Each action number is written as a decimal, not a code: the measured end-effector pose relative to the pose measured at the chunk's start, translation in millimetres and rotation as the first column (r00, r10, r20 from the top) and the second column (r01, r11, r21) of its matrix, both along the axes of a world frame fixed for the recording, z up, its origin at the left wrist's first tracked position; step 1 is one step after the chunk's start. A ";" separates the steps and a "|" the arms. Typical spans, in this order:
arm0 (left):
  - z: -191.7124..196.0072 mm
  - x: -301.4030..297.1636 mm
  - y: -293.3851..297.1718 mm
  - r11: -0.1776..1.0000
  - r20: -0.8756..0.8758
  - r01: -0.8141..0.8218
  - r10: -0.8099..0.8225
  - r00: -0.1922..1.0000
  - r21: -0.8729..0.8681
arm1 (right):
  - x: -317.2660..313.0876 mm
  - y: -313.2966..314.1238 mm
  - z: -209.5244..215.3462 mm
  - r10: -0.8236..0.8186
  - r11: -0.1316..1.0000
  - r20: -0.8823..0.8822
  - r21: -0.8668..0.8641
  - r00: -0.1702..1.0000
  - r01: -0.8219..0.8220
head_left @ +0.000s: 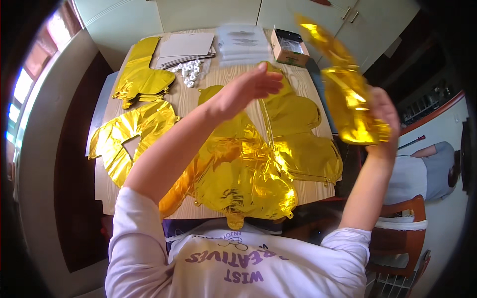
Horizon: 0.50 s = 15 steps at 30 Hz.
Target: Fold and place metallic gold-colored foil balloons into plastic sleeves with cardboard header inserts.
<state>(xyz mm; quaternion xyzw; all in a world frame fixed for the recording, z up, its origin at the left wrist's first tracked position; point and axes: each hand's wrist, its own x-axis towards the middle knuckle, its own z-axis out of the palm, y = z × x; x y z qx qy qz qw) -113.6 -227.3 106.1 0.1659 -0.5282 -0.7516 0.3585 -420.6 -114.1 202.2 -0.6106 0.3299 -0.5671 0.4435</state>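
Note:
My right hand (386, 111) is raised off the right side of the table, gripping a flat gold foil balloon (350, 94) whose upper end is blurred by motion. Above the middle of the table hovers my left hand (251, 88), its fingers stretched out and holding nothing. Beneath and in front of it, a large shiny gold foil balloon (238, 179) lies flat at the near edge. Another flat gold foil balloon (303, 139) rests to its right. On the left lie a crinkled gold foil balloon (112, 139) and a smooth stack of gold foil balloons (144, 82).
Grey cardboard sheets (186, 44) lie at the back of the wooden table (226, 74), beside small white rolls (190, 74). Clear plastic bags (243, 42) and a small open box (290, 48) sit farther right. A wooden chair (405, 238) and another person (427, 171) are at the right.

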 end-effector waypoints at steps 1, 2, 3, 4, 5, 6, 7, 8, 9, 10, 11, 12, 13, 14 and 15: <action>7.0 11.0 23.8 0.999 -0.027 0.008 -0.009 1.000 -0.043 | 36.4 4.9 1.3 -0.007 1.000 -0.137 -0.026 0.991 0.003; 11.7 22.4 51.7 0.996 -0.057 0.015 -0.020 0.998 -0.088 | 67.9 9.2 1.9 -0.018 0.998 -0.275 -0.055 0.961 0.003; 9.6 31.1 66.8 0.988 -0.039 -0.011 0.005 0.999 -0.152 | 96.7 11.7 -2.6 -0.039 0.994 -0.302 -0.107 0.953 0.007; 6.6 38.4 81.0 0.976 -0.022 -0.034 0.030 0.999 -0.214 | 118.6 14.1 -8.1 -0.065 0.988 -0.327 -0.155 0.943 0.014; 5.8 44.2 95.2 0.959 -0.011 -0.055 0.054 0.998 -0.277 | 133.2 18.1 -7.3 -0.050 0.994 -0.322 -0.108 0.946 0.015; 17.0 49.6 113.0 0.922 0.101 -0.072 0.119 0.988 -0.381 | 142.8 21.1 -9.9 -0.034 0.998 -0.317 -0.051 0.948 0.019; 27.8 50.8 125.7 0.726 0.158 -0.193 0.386 0.909 -0.660 | 148.3 22.1 -12.5 0.006 1.000 -0.330 -0.015 0.944 -0.012; 26.9 56.1 130.4 0.749 0.123 -0.239 0.392 0.912 -0.618 | 156.2 22.1 -16.7 0.057 0.997 -0.296 -0.025 0.954 -0.067; 25.5 62.3 134.6 0.770 0.089 -0.281 0.399 0.913 -0.572 | 160.4 22.5 -20.8 0.094 0.992 -0.279 -0.050 0.956 -0.112; 23.8 67.8 138.4 0.789 0.054 -0.321 0.407 0.912 -0.524 | 163.6 22.8 -25.1 0.131 0.985 -0.264 -0.075 0.956 -0.156; 21.3 71.6 139.9 0.803 -0.007 -0.326 0.373 0.928 -0.499 | 166.0 21.5 -27.7 0.199 0.980 -0.110 0.048 0.974 -0.195; 20.4 74.0 141.7 0.855 -0.056 -0.340 0.346 0.936 -0.391 | 167.5 19.6 -30.4 0.244 0.955 0.052 0.162 0.968 -0.249; 20.0 75.9 143.3 0.898 -0.107 -0.341 0.324 0.940 -0.278 | 168.3 16.5 -33.7 0.263 0.912 0.217 0.263 0.940 -0.316; 18.5 78.6 144.4 0.928 -0.156 -0.334 0.310 0.938 -0.163 | 169.2 11.5 -38.4 0.221 0.890 0.220 0.353 0.950 -0.288; 12.2 84.6 140.3 0.935 -0.190 -0.319 0.290 0.938 -0.151 | 168.0 5.3 -42.9 0.169 0.862 0.212 0.441 0.963 -0.249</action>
